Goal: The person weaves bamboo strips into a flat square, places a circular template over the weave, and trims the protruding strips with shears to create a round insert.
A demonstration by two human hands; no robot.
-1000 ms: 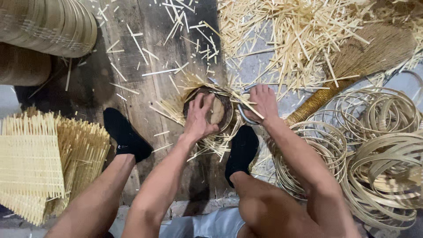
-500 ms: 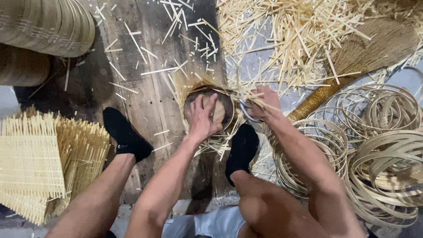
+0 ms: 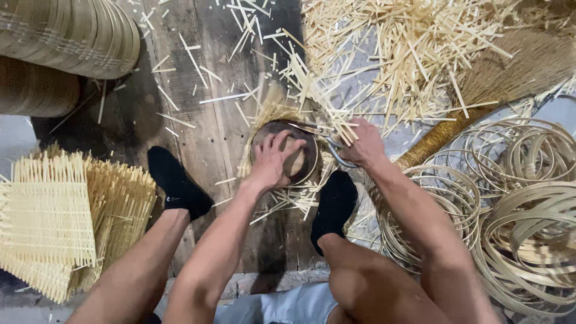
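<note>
Nearest, two bare legs in black socks are seen, the left foot (image 3: 178, 185) at 9 o'clock of the work, the right foot (image 3: 333, 205) at 6 o'clock just below it. Between the feet, on the dark wooden boards (image 3: 204, 126), a small round woven bamboo piece (image 3: 285, 153) is pinned down, a dark hoop round its rim and loose strip ends sticking out past it.

The piece is judged light, thin and springy; the weave looks stiff along the strips but likely to shift or fray if gripped by the loose ends. A flat press on the centre or a pinch at the hoop rim is judged the safest hold. Cut ends look sharp and splintery.

The left hand (image 3: 273, 165) is laid on the piece, fingers spread fairly wide and curled down onto the weave, pressing rather than clenching. The right hand (image 3: 363, 146), at 3 o'clock of the piece, is closed round the handles of metal scissors (image 3: 327, 141), blades pointed to 9 o'clock at the rim; how far the blades are apart cannot be told.

Further out: square woven mats (image 3: 48, 222) at 8 o'clock, coiled bamboo hoops (image 3: 522, 198) at 4 o'clock, a broom (image 3: 480, 99) at 2 o'clock, offcut strips (image 3: 408, 54) at 1 o'clock, stacked baskets (image 3: 72, 36) at 10 o'clock.
</note>
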